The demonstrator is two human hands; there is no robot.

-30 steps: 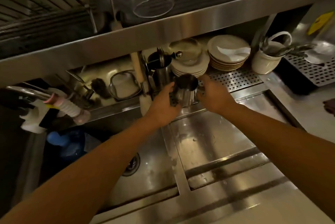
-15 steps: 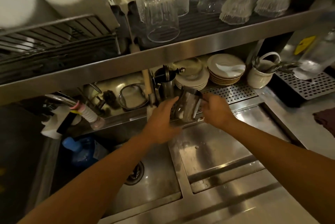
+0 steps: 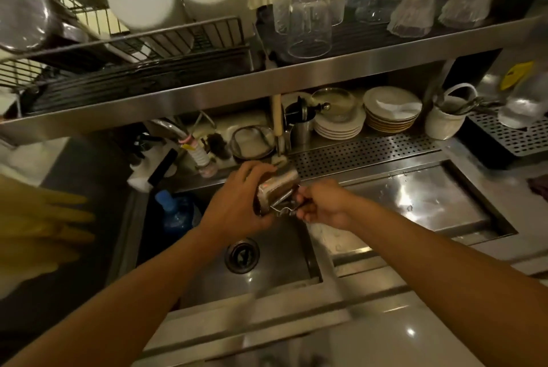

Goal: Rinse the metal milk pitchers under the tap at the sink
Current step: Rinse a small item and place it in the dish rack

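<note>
Blur swallows the yellow gloves [image 3: 44, 218] at the left edge. Right of them the tap [image 3: 175, 130] hangs over the sink [image 3: 267, 265], partly hidden under the shelf [image 3: 267, 81]. The left hand [image 3: 237, 206] is wrapped round the milk pitcher [image 3: 275, 191], hiding much of its body; the right hand [image 3: 323, 203] pinches its rim. Upright half a second ago, the pitcher now lies tipped over the basin, its long axis slanting and its mouth toward the camera.
</note>
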